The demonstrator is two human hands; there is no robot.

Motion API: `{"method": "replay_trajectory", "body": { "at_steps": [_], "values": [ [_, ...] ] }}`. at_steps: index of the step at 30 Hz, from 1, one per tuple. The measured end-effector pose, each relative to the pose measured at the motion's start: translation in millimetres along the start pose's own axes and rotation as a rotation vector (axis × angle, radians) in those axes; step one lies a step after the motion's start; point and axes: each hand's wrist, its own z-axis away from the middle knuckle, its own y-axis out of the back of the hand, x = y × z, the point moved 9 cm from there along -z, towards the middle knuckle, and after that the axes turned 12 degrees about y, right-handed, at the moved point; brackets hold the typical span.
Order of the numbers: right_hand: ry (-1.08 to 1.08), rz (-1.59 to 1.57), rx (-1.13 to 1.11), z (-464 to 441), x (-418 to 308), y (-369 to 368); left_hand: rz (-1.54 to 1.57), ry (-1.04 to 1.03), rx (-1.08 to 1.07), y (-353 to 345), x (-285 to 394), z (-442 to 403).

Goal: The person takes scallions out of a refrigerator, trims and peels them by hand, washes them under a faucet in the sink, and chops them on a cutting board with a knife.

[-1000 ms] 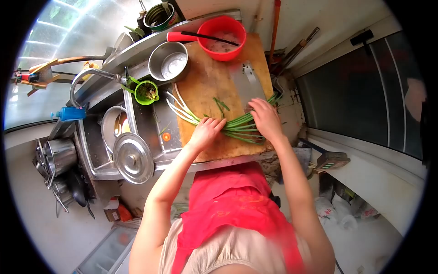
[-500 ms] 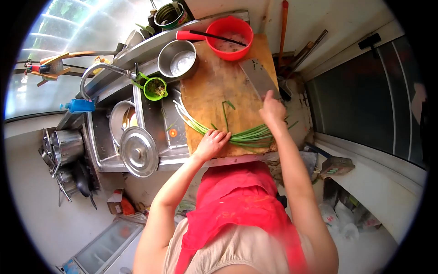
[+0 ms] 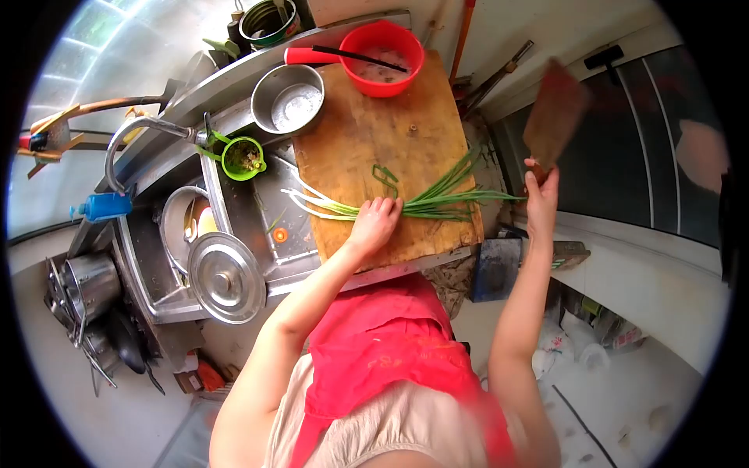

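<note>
My left hand (image 3: 376, 222) is closed over the middle of a bunch of green onions (image 3: 441, 201), pressing it on the wooden cutting board (image 3: 359, 125). White stems stick out past the board's left edge, over the sink, and the green leaves fan out to the right, some past the board's edge. Behind my left hand lies a bent green leaf (image 3: 385, 179). Off to the right of the board, my right hand (image 3: 542, 201) is raised and grips the handle of a cleaver (image 3: 557, 109). Its blade points up and away, slightly blurred, apart from the onions.
At the board's far end sits a red plastic bowl (image 3: 417, 69) with a red-handled utensil across it. A metal pot (image 3: 287, 100) and a green strainer (image 3: 243, 158) stand to the left. The sink (image 3: 144, 257) holds a pan and a lid (image 3: 226, 277).
My right hand has lifted the cleaver off the board and swung it right. The green onion leaves have spread out wider. My left hand has stayed on the bunch.
</note>
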Motion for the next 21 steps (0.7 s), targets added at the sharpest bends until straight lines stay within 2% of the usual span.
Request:
{"method": "replay_trajectory", "body": {
  "at_steps": [1, 2, 5, 6, 8, 9, 11, 14, 17, 21],
  "values": [
    [-0.009, -0.064, 0.024, 4, -25, -4, 0.007, 0.004, 0.003, 0, -3, 1],
    [0.076, 0.016, 0.006, 6, -45, -5, 0.015, 0.009, 0.007, 0, -5, 2],
    [0.101, 0.136, 0.071, 37, -74, 4, 0.058, 0.028, 0.120, -1, -11, 1],
    [0.048, 0.095, 0.219, 58, -84, 8, 0.075, 0.039, 0.150, 10, -14, 2],
    [0.069, 0.657, -0.121, 95, -115, -25, 0.111, 0.063, 0.209, 39, -24, 9],
    [0.024, 0.789, -0.317, 112, -109, -41, 0.101, 0.044, 0.173, 33, -29, 13],
    [0.200, 0.776, -0.447, 148, -98, -76, 0.079, 0.007, 0.099, 12, -40, 20],
    [0.022, 0.679, -0.558, 195, -54, -107, 0.078, 0.017, 0.082, 14, -45, 20],
    [0.050, 0.636, -0.596, 205, -46, -126, 0.052, 0.018, 0.089, 12, -46, 18],
    [-0.099, 0.750, -0.757, 211, -25, -146, 0.030, -0.001, 0.091, 6, -47, 22]
  ]
}}
